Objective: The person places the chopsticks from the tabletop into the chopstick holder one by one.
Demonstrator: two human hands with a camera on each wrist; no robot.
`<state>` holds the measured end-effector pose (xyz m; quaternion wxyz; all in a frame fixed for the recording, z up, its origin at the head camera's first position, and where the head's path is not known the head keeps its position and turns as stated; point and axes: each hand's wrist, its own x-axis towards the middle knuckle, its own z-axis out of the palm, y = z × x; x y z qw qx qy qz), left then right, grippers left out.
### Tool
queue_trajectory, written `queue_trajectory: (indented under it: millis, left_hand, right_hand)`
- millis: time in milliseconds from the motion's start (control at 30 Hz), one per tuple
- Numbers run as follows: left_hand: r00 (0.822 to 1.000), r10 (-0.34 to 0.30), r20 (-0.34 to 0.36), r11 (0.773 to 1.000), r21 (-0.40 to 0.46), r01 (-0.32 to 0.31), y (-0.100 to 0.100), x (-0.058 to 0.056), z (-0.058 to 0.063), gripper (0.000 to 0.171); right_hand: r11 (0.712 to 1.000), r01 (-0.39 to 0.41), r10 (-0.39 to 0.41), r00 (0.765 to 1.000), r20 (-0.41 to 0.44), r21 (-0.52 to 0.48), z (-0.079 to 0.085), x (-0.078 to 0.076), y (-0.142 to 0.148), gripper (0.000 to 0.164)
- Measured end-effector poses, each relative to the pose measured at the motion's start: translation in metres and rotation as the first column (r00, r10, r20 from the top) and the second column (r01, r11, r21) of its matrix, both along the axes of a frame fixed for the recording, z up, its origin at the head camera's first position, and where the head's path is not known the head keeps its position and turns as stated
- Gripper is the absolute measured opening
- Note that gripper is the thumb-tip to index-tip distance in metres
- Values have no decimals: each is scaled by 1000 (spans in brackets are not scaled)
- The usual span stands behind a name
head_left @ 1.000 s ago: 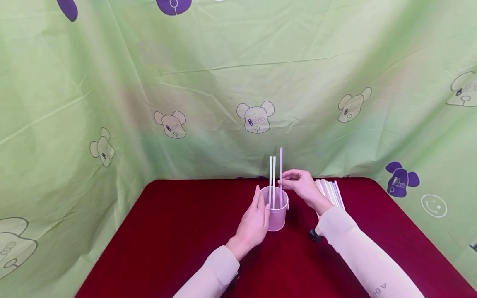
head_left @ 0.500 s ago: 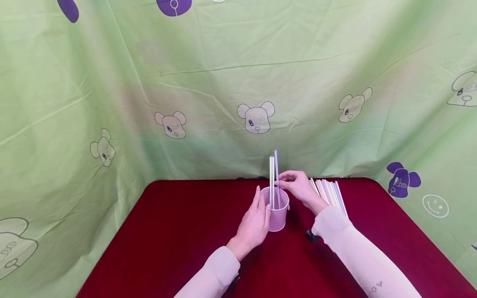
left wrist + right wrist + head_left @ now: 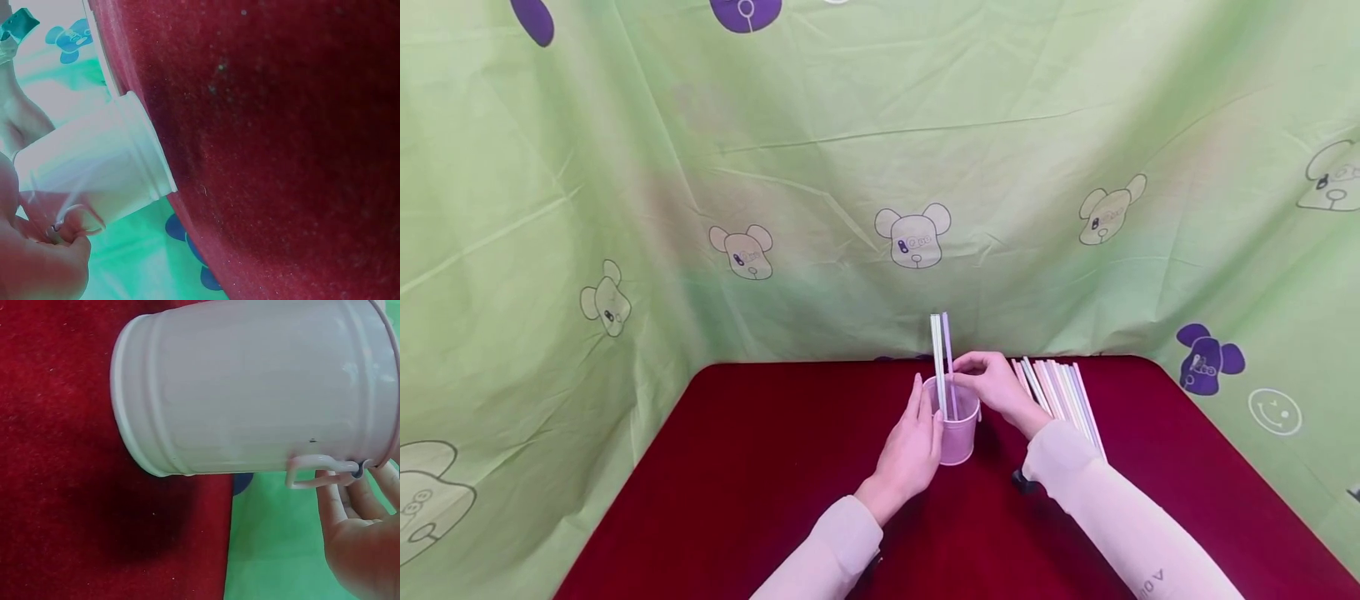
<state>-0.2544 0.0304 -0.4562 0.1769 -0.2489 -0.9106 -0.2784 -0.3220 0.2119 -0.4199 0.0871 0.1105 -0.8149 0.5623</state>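
A small pink bucket [image 3: 957, 446] stands upright on the red cloth in the head view, with pale green straws [image 3: 937, 354] rising from its left side. My left hand [image 3: 906, 446] holds it from the left, thumb at the front, fingers along the side. In the left wrist view that hand's fingertips are at the bucket's side loop [image 3: 86, 217]. Over the rim, my right hand [image 3: 998, 386] pinches a purple straw [image 3: 947, 337] whose lower end is inside the bucket. The right wrist view shows the bucket wall [image 3: 250, 387], with right fingers [image 3: 331, 506] beside another loop.
A fanned row of pastel straws [image 3: 1060, 392] lies right of the bucket, partly behind my right forearm. The red-covered table [image 3: 760, 467] ends at a back edge just behind the bucket. A green printed curtain [image 3: 820, 167] encloses the back and sides.
My right hand has moved left and down with the purple straw, which now sits lower and beside the green ones. The green straws lean further left. My left hand has stayed put.
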Motion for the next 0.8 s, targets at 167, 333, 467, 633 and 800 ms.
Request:
queue_trajectory:
  millis: [167,333,467,633,800]
  left_hand:
    - [1000,-2,8,1000,6,2,0,0,1,54]
    - [1000,-8,-4,1000,14,8,1,1,-1,53]
    - [1000,-8,-6,1000,14,9,1,0,-2,53]
    - [1000,-10,-11,1000,21,10,1,1,-2,53]
    - [1000,-12,1,1000,20,12,0,1,0,54]
  right_hand:
    - [1000,-28,29,1000,-13,13,0,1,-2,29]
    - [997,-66,66,998,5,26,0,1,0,26]
    - [996,-68,68,998,1,58,3,2,7,26]
    - [990,-36,42,998,-42,135,12,4,21,26]
    - [947,54,-18,993,-117,317,24,7,43,24]
